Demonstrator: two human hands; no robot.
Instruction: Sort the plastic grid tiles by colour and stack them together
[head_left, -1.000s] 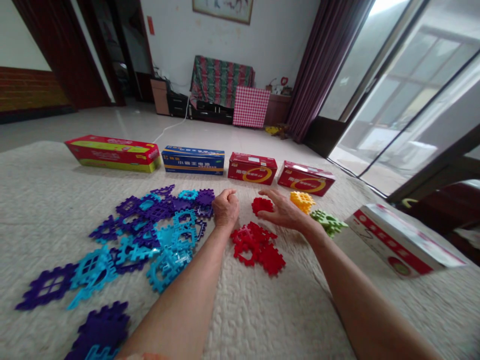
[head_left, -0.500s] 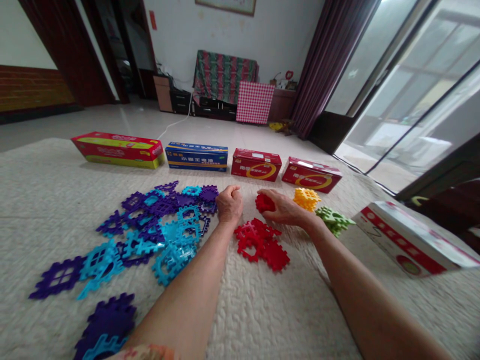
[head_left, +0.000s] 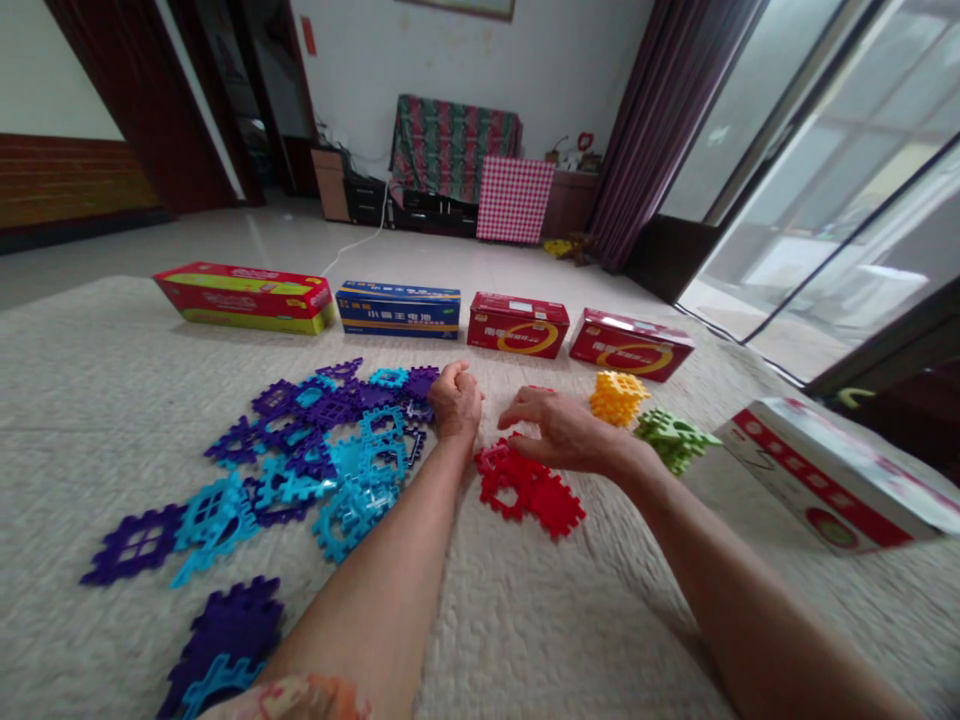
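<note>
My left hand (head_left: 455, 400) rests in a loose fist on the quilted cover, just right of the purple and blue building pieces; nothing shows in it. My right hand (head_left: 559, 425) hovers with thumb and fingers apart at the far side of a small pile of red interlocking building pieces (head_left: 555, 500). A sliver of another red piece (head_left: 541, 388) peeks out behind its fingers, mostly hidden. Toothed light-blue pieces (head_left: 349, 460) and purple pieces (head_left: 139, 545), some with window cut-outs, lie spread to the left. Beyond my right wrist are a yellow stack (head_left: 618, 398) and green pieces (head_left: 675, 438).
Along the far side stand a red-and-yellow box (head_left: 244, 297), a blue box (head_left: 397, 310) and two dark red boxes (head_left: 517, 325). A larger white-and-red box (head_left: 832, 480) sits at the right. Farther off are a checked cloth (head_left: 515, 200) and a purple curtain (head_left: 667, 110).
My right hand has opened from around a red piece, which now lies mostly hidden behind it. The hand has drawn slightly nearer, over the red pile. My left hand stays in place.
</note>
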